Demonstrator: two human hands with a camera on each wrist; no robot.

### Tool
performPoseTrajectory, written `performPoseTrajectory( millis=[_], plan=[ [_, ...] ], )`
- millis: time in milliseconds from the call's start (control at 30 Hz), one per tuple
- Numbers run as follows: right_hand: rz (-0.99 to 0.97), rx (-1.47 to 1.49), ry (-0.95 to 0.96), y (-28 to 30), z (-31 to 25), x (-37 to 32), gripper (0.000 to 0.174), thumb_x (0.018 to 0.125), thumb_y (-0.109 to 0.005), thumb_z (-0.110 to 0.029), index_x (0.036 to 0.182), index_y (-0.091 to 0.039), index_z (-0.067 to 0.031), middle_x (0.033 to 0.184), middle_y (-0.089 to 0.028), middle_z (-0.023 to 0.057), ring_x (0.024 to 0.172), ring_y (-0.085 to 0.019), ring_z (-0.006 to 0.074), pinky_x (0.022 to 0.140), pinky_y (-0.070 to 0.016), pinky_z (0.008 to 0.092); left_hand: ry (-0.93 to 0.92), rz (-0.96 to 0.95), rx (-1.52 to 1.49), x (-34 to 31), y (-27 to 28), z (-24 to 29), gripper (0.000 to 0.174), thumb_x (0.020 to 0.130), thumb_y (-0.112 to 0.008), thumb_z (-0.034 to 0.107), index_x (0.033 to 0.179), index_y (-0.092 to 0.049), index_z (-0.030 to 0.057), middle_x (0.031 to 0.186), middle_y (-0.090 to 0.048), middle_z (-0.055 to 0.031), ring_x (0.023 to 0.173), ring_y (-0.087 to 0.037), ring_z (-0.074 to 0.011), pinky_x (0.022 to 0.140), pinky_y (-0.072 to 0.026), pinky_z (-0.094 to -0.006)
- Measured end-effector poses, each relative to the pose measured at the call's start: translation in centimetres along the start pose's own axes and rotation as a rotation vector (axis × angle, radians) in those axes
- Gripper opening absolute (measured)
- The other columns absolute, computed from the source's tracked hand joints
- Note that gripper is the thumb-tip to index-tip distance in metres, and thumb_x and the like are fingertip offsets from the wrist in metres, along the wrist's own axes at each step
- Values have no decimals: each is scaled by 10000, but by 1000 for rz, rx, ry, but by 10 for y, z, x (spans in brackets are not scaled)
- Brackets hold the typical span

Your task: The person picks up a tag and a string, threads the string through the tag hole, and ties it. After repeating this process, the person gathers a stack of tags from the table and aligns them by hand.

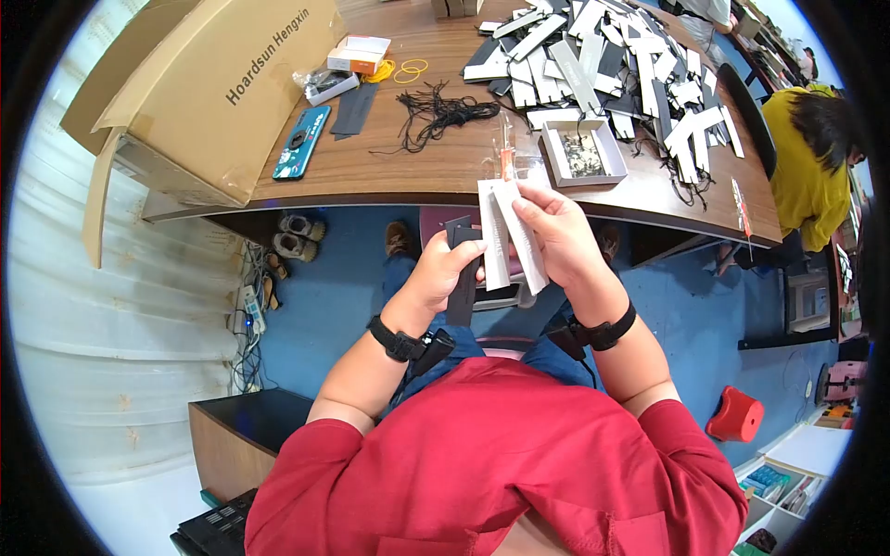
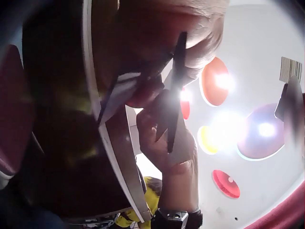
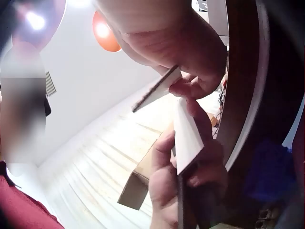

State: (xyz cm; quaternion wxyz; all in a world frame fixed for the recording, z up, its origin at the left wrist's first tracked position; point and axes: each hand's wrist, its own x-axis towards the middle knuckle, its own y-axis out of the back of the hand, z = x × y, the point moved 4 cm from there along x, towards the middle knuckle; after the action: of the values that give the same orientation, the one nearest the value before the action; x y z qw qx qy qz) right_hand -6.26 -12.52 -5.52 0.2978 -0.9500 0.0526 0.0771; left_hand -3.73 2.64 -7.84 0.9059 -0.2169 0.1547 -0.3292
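Observation:
My left hand [image 1: 438, 269] holds a black card strip [image 1: 461, 287] and a white card strip [image 1: 495, 243], its thumb lying on the white one. Close beside it, my right hand [image 1: 564, 232] pinches a second white strip [image 1: 525, 243] between thumb and fingers. The two white strips stand side by side over my lap, just in front of the table edge, with small print on their faces. In the right wrist view, the left hand's white strip [image 3: 188, 136] is at the fingers, and the right hand's strip [image 3: 159, 88] slants above it.
A large pile of black and white strips [image 1: 579, 60] covers the table's [image 1: 371, 176] back right. Nearby are an open white box [image 1: 584, 153], black cords [image 1: 445, 111], a blue phone [image 1: 301, 144], dark cards [image 1: 353, 111], yellow rubber bands [image 1: 411, 70] and a big carton [image 1: 213, 102].

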Motion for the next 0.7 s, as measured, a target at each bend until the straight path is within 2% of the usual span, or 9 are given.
performPoseTrajectory(
  millis=[133,167,267,367,400,500,533,633,700],
  plan=[
    [-68,-197,-15,9,7,2,254,910,-593,-101,1133,-585,20,970,-649,59,803,-612,113,715,-512,265,78,-60,-7,3,5,-8,146,903,-562,161,924,-607,24,731,-593,-26,605,-555,-86,565,-476,-243],
    [-24,-260,78,11,5,2,232,918,-583,-120,1115,-591,1,989,-643,58,802,-607,116,712,-499,273,112,-102,-26,5,6,-8,214,935,-547,203,988,-621,10,815,-633,-56,640,-567,-96,592,-485,-249],
    [101,100,230,8,-15,-8,228,969,-468,-135,1151,-510,-3,1015,-619,96,878,-656,237,770,-544,353,21,-50,-43,10,2,0,373,990,-468,298,1153,-598,-12,1050,-650,-94,776,-580,-106,678,-509,-258],
    [-28,29,271,15,-24,-18,227,986,-432,-157,1150,-432,-2,983,-611,163,830,-677,297,705,-579,378,-14,39,-150,14,6,5,378,989,-471,302,1177,-580,-7,1060,-640,-90,813,-579,-106,716,-512,-261],
    [-19,-31,270,13,-21,-21,228,982,-436,-161,1150,-428,-7,925,-618,172,755,-677,276,665,-574,351,-5,25,-177,15,10,4,381,988,-472,297,1202,-560,-5,1043,-636,-77,836,-579,-113,744,-509,-268],
    [-80,-359,122,8,2,-26,167,905,-584,-98,1049,-540,-26,836,-620,53,657,-611,140,595,-520,283,16,15,-243,18,15,1,415,991,-459,316,1214,-542,-23,1004,-628,-88,847,-598,-154,761,-520,-295],
    [-26,-483,92,5,8,-27,164,857,-657,-87,999,-601,-28,860,-623,5,698,-591,100,648,-509,265,14,0,-277,20,13,1,411,990,-461,314,1213,-544,-22,985,-623,-80,850,-599,-153,758,-521,-295],
    [-63,-641,146,-8,18,-26,241,822,-700,-91,1038,-621,-19,918,-650,7,837,-584,68,754,-488,234,7,-20,-330,21,9,2,399,989,-468,307,1209,-546,-16,938,-609,-61,855,-602,-151,758,-525,-298],
    [-39,-681,146,-3,29,-19,266,810,-715,-98,1042,-619,-12,889,-649,10,797,-587,74,722,-494,240,6,-14,-308,20,7,2,389,987,-474,300,1206,-546,-13,925,-602,-54,856,-604,-150,770,-527,-304]
  ],
)
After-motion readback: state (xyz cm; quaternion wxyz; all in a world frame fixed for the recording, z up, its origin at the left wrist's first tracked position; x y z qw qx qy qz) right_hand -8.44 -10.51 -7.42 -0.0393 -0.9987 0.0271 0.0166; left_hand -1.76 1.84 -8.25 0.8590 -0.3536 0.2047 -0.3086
